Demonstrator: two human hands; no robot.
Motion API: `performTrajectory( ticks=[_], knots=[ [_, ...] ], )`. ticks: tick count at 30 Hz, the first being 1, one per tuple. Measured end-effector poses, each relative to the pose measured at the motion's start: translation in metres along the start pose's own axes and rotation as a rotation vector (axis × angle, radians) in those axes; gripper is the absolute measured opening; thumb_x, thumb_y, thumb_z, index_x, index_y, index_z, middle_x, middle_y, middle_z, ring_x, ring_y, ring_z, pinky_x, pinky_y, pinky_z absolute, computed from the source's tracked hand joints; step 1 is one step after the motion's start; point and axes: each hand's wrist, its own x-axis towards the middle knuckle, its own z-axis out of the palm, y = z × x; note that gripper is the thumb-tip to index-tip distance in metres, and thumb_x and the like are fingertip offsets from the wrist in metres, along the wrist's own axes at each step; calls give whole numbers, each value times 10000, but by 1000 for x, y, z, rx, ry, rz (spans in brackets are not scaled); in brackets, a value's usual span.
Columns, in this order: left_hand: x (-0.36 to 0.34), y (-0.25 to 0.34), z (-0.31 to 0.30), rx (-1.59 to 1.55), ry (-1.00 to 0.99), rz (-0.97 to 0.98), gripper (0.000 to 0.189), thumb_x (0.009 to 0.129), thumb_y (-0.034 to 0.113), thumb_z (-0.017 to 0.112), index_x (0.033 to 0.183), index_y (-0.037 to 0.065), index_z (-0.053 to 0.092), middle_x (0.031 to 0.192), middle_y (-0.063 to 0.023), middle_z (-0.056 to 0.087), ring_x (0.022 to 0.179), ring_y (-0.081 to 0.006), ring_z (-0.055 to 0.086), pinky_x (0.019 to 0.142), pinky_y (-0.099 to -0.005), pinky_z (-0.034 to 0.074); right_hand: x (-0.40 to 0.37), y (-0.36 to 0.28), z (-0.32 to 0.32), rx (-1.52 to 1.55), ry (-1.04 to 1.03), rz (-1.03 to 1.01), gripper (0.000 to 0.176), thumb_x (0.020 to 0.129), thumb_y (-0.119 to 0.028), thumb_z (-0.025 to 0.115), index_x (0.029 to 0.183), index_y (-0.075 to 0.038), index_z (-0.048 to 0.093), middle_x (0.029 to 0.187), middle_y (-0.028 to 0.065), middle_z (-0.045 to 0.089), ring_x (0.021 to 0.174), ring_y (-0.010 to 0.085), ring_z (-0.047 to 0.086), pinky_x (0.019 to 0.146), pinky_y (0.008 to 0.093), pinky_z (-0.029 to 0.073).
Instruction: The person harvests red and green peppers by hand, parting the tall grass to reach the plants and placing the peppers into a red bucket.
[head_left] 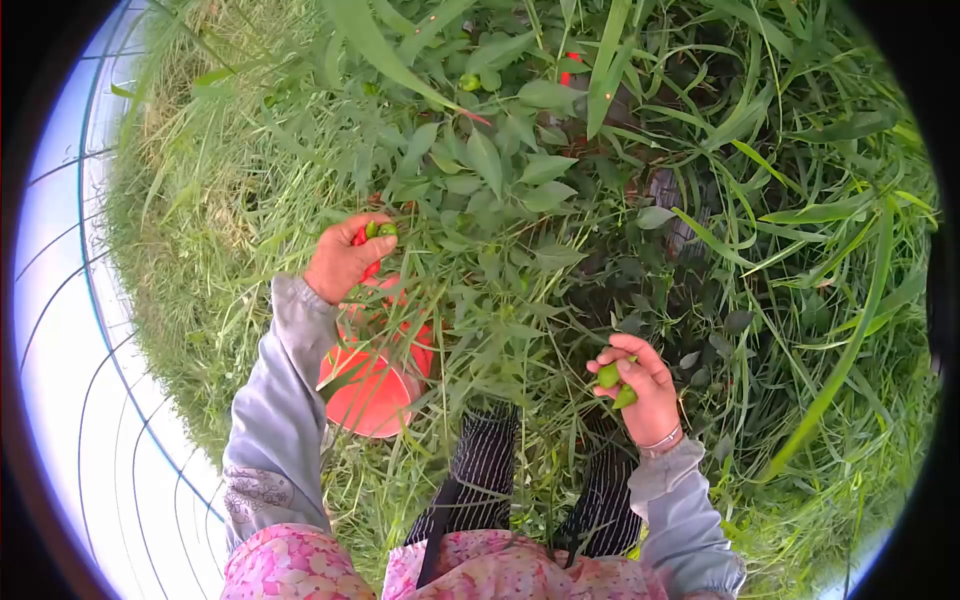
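Note:
My left hand (345,262) is closed around a few small peppers (372,262), some red and some green, with the ends poking out past the thumb. Below that hand, a red bucket (366,392) stands in the grass, partly covered by leaf blades. Two or so green peppers (610,375) sit between the thumb and curled fingers of my right hand (645,388), which is at the right of the leafy pepper plant (500,165). Higher on the plant hang a green pepper (469,82) and a red pepper (570,70).
Tall grass (850,220) crowds the plant on both sides, with long blades crossing in front. Dark, shaded ground with a pale scrap (668,200) shows behind the stems. A white sheet wall with curved ribs (80,400) runs along the left. My striped trouser legs (487,455) are below.

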Motion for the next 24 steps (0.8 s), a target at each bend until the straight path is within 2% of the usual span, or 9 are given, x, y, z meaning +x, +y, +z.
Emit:
performTrajectory(
  ticks=[4, 8, 11, 12, 14, 16, 18, 21, 24],
  knots=[
    [-27, -39, -16, -365, 124, -92, 321, 847, 176, 636, 1149, 112, 546, 933, -65, 637, 776, -187, 651, 535, -281, 558, -1, -24, 52, -110, -194, 36, 220, 896, -129, 532, 1106, -64, 548, 868, 27, 601, 830, 156, 611, 632, 269, 473],
    [-40, -54, -15, -613, 17, -52, 287, 873, 165, 598, 1146, 105, 534, 1000, -94, 637, 825, -199, 650, 572, -311, 572, 9, -31, 117, -274, -296, 21, 228, 885, -165, 564, 1098, -82, 553, 846, 12, 595, 801, 142, 605, 626, 260, 457],
    [-65, -90, -21, -622, 69, -99, 250, 844, 131, 628, 1088, 109, 579, 894, -41, 644, 796, -138, 639, 552, -319, 577, 25, -24, 170, -255, -349, 43, 234, 883, -160, 567, 1103, -85, 551, 872, 12, 596, 826, 136, 599, 647, 253, 454],
    [-69, -133, -21, -735, 100, -91, 268, 830, 136, 647, 1085, 93, 575, 872, -44, 638, 730, -123, 631, 524, -300, 562, 31, -20, 188, -218, -370, 32, 243, 883, -171, 571, 1110, -87, 547, 902, 10, 593, 871, 127, 588, 675, 266, 459],
    [-109, -133, -21, -809, 120, -183, 274, 818, 115, 652, 1078, 78, 576, 831, -39, 625, 656, -114, 611, 510, -267, 539, 43, -7, 232, -228, -431, 2, 249, 897, -182, 534, 1122, -74, 532, 938, 23, 571, 895, 145, 574, 710, 277, 469],
    [-130, -185, -27, -376, -2, -257, 288, 808, 91, 635, 1087, 56, 573, 818, -43, 624, 631, -111, 604, 501, -247, 510, 56, 18, 276, -285, -552, 27, 260, 900, -192, 525, 1126, -63, 527, 974, 29, 562, 921, 145, 563, 751, 287, 474],
    [-150, -206, -32, -150, -58, -512, 342, 783, 102, 643, 1111, 41, 565, 865, -70, 639, 667, -123, 614, 509, -273, 503, 66, 63, 303, -462, -706, 89, 279, 887, -197, 556, 1125, -53, 532, 999, 29, 566, 938, 131, 558, 790, 286, 469],
    [-166, -279, -35, 91, 281, -213, 426, 755, 127, 665, 1153, 31, 548, 908, -112, 643, 710, -164, 627, 567, -310, 510, 79, 157, 310, -792, -808, 164, 365, 854, -206, 616, 1156, -23, 525, 1038, 53, 572, 969, 143, 563, 829, 273, 456],
    [-155, -317, -53, -154, 367, -205, 487, 730, 158, 680, 1187, 58, 542, 947, -135, 647, 749, -218, 637, 656, -337, 517, 82, 229, 293, -957, -737, 240, 501, 835, -190, 622, 1265, 0, 448, 1208, 118, 514, 1088, 195, 529, 904, 306, 426]
  ],
)
